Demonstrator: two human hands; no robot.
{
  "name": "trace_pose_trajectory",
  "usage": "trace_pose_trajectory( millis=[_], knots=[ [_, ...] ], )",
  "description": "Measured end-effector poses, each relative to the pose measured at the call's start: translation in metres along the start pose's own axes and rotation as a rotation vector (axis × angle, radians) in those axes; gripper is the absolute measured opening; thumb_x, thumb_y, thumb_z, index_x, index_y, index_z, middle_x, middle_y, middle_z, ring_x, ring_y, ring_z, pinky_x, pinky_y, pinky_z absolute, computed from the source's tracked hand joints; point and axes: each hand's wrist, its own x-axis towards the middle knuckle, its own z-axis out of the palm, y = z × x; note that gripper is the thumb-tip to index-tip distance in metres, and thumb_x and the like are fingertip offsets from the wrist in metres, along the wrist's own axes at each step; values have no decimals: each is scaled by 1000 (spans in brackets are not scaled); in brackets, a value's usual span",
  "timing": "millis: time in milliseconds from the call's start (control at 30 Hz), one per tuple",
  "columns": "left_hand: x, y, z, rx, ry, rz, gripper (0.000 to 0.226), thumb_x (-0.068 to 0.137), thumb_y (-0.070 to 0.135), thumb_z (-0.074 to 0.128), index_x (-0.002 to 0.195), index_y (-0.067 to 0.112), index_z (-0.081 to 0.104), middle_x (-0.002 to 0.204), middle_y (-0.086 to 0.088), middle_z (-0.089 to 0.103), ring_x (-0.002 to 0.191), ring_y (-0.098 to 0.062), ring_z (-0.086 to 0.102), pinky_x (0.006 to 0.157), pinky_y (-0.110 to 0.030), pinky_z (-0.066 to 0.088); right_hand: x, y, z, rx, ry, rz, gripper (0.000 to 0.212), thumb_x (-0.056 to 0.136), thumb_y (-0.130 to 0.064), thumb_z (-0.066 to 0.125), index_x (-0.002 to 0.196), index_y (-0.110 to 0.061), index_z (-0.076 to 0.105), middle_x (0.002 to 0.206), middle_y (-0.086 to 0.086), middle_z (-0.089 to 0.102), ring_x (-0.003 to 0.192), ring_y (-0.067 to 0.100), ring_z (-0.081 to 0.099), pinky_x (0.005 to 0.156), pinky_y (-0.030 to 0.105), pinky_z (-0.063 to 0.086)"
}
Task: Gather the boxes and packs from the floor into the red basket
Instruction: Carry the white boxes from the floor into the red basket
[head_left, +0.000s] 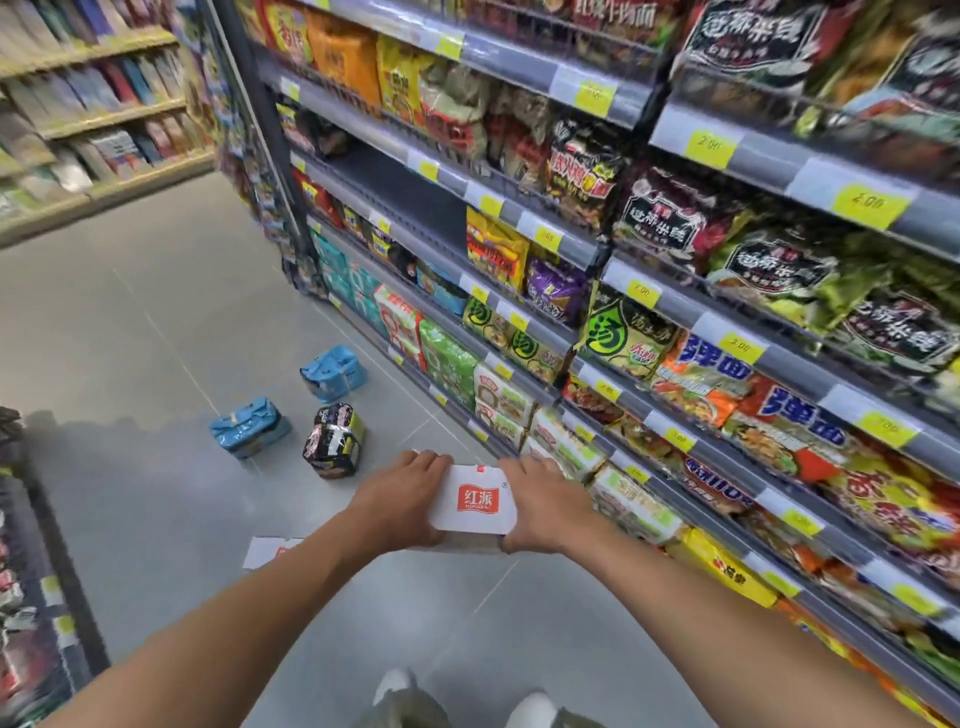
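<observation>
open grey floor (156, 322) left, stocked shelves (623, 332) crowding right, three packs (332, 440) ahead

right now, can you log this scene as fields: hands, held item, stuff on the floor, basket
held: white box, between both hands
left hand: grips the box's left end
right hand: grips the box's right end
floor: near blue pack, far blue pack, black pack, second white box
red basket: not in view
setting: shop aisle, stocked shelves on the right

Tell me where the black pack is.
In the head view, the black pack stands on the floor left of centre, right of the nearer blue pack and beyond the left hand.
</observation>
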Motion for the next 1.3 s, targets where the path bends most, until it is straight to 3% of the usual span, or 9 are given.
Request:
trace_pose_trajectory(
  millis=[233,433,667,1133,1300],
  knots=[
    [75,35,-24,71,-23,281,103,74,69,71,154,19,27,149,-2,43,133,-23,42,105,-43,48,-31,45,-15,104,84,249,103,69,-53,81,153,-30,27,143,0,44,130,29,40,91,47,51],
    [122,73,-45,127,-34,574,104,72,69,72,152,19,30,144,-2,47,132,-24,43,107,-41,45,-67,61,-16,170,150,505,100,68,-55,81,149,-26,30,141,2,45,129,29,43,93,48,53],
    [135,131,-50,220,-99,846,105,70,79,65,152,26,25,148,4,42,135,-20,40,95,-40,49,-123,60,13,274,206,797,109,66,-58,83,153,-27,25,145,2,45,132,30,41,97,52,50],
    [38,347,-6,363,-177,1336,96,67,73,69,143,28,34,138,4,48,129,-21,44,87,-40,48,-334,48,116,509,388,1272,106,66,-62,78,153,-30,26,146,0,47,133,28,46,105,51,49],
    [-47,429,25,398,-211,1525,85,71,67,71,139,27,40,139,3,50,128,-21,45,99,-38,46,-436,22,170,552,433,1428,99,69,-63,78,150,-32,32,143,-3,48,131,26,48,98,47,52]
  ],
)
